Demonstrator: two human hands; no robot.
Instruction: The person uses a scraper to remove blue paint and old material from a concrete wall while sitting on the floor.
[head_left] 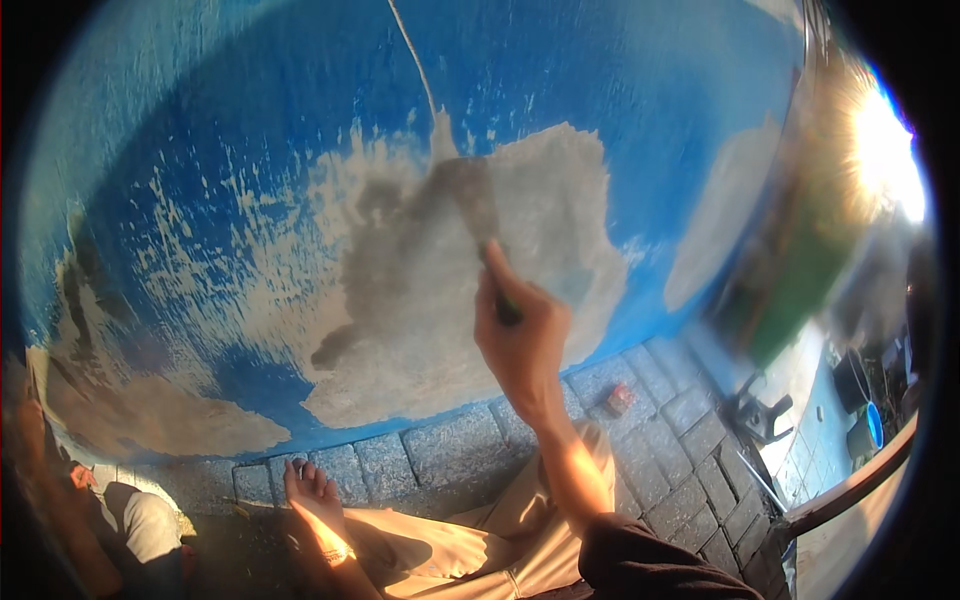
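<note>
My right hand (525,335) grips the dark green handle of a putty knife (474,195), index finger stretched along it. The blade points up and left, at the upper edge of a bare grey patch (400,360) on a curved blue painted wall (330,70). Whether it touches the wall is blurred. Pale streaks and flecks break up the blue paint left of the patch, and a thin pale line runs upward from near the blade. Lower left, my left hand (317,492), with a bracelet at its wrist, shows spread fingertips and holds nothing visible, beside my tan trousers (430,550).
Paving bricks (455,440) run along the wall's foot, with a small red object (620,400) on them. To the right are a black clamp-like thing (765,415), a small blue bucket (868,430) and a wooden bar (855,485). Another person's knee (152,525) shows at far left.
</note>
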